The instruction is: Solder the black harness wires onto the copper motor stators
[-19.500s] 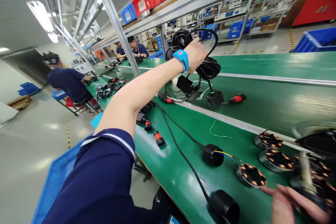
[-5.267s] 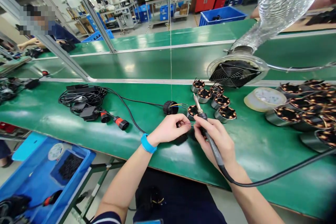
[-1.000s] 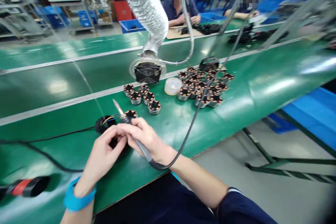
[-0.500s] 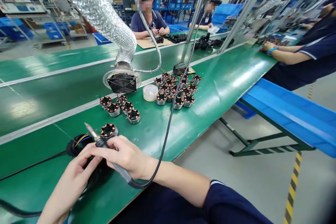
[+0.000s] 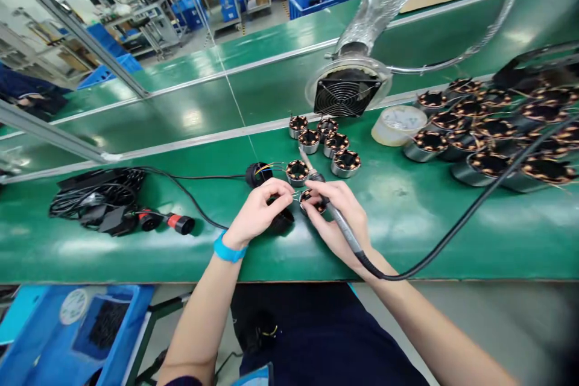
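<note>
My right hand (image 5: 346, 208) is closed around a soldering iron (image 5: 342, 224), its tip pointing away from me. The same hand's thumb and fingertips touch a copper-wound motor stator (image 5: 316, 204) on the bench. My left hand (image 5: 257, 210) is pinched beside that stator, near its thin wire ends; what the fingertips hold is too small to make out. Under the left hand sits a black round housing (image 5: 281, 223), partly hidden. Just beyond the hands, another stator (image 5: 297, 173) stands beside a black cap (image 5: 259, 175) with yellow and blue wires.
Several stators (image 5: 336, 145) stand farther back, with a larger group on the right. A tape roll (image 5: 398, 125) lies between them. Above hangs a fan-fronted duct (image 5: 347, 96). Coiled black cables (image 5: 102, 199) lie left. The iron's cord (image 5: 456, 229) crosses the right side.
The view has swung left and down, showing the cables and blue bin. My right fingers now rest on a stator near me, and my hands have moved slightly apart. The soldering iron stays in my right hand.
</note>
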Motion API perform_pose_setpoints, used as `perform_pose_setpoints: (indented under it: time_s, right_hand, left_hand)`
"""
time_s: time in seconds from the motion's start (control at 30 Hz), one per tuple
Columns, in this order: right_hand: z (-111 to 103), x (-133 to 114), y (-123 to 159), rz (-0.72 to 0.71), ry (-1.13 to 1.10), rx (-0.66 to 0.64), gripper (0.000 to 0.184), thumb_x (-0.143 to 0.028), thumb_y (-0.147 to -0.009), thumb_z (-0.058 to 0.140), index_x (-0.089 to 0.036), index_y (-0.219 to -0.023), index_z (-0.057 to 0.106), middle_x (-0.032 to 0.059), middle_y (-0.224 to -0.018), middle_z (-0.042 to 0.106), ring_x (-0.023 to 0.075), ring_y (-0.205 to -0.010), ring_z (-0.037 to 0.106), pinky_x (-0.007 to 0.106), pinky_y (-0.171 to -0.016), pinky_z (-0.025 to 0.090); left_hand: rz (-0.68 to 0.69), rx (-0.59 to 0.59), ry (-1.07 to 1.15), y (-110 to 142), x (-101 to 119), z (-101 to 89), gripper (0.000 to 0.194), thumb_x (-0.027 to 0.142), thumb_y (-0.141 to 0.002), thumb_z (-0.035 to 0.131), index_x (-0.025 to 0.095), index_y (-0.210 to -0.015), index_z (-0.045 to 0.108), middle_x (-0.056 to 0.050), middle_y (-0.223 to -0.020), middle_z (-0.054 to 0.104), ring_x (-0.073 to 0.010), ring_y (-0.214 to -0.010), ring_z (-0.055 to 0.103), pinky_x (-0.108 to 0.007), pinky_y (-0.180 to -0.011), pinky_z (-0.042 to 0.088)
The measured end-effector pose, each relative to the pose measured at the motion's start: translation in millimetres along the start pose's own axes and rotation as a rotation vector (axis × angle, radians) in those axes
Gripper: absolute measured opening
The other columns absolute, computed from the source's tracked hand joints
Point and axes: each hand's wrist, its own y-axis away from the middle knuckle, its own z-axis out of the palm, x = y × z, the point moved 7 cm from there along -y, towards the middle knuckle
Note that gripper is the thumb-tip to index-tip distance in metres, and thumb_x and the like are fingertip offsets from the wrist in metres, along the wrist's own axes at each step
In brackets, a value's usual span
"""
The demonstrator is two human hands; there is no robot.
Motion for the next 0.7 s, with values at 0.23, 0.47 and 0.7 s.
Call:
perform_pose_setpoints:
  time_s: [0.23, 0.47, 0.7]
  right_hand:
    - [3.5, 0.4, 0.0, 0.155, 0.029, 0.153, 0.031, -0.015, -0.09, 0.064, -0.023, -0.12, 0.068, 0.0021, -0.092, 0.062, 0.0153, -0.079, 0.065, 0.031, -0.076, 0.061]
    - [-4.5, -5.0, 14.1, 0.038, 0.122, 0.102, 0.041, -0.015, -0.09, 0.069, -0.025, -0.129, 0.064, 0.0049, -0.1, 0.068, 0.0211, -0.095, 0.067, 0.04, -0.089, 0.06]
    - [-9.4, 2.1, 20.3, 0.055, 0.18, 0.068, 0.047, -0.016, -0.09, 0.071, -0.025, -0.135, 0.06, 0.0076, -0.115, 0.069, 0.0237, -0.107, 0.067, 0.042, -0.093, 0.059]
  left_hand:
    - [0.03, 0.027, -0.027, 1.7, 0.3, 0.8, 0.024, 0.034, -0.095, 0.062, 0.016, -0.079, 0.061, -0.008, -0.106, 0.064, -0.0189, -0.102, 0.06, -0.033, -0.099, 0.045]
    - [0.041, 0.025, -0.052, 2.7, 2.3, 1.6, 0.022, 0.03, -0.096, 0.06, 0.016, -0.078, 0.059, -0.008, -0.103, 0.064, -0.018, -0.101, 0.06, -0.032, -0.097, 0.045]
    - [0.027, -0.021, -0.036, 4.1, 3.8, 4.8, 0.024, 0.03, -0.096, 0.06, 0.017, -0.076, 0.057, -0.008, -0.103, 0.064, -0.0178, -0.099, 0.06, -0.031, -0.094, 0.045]
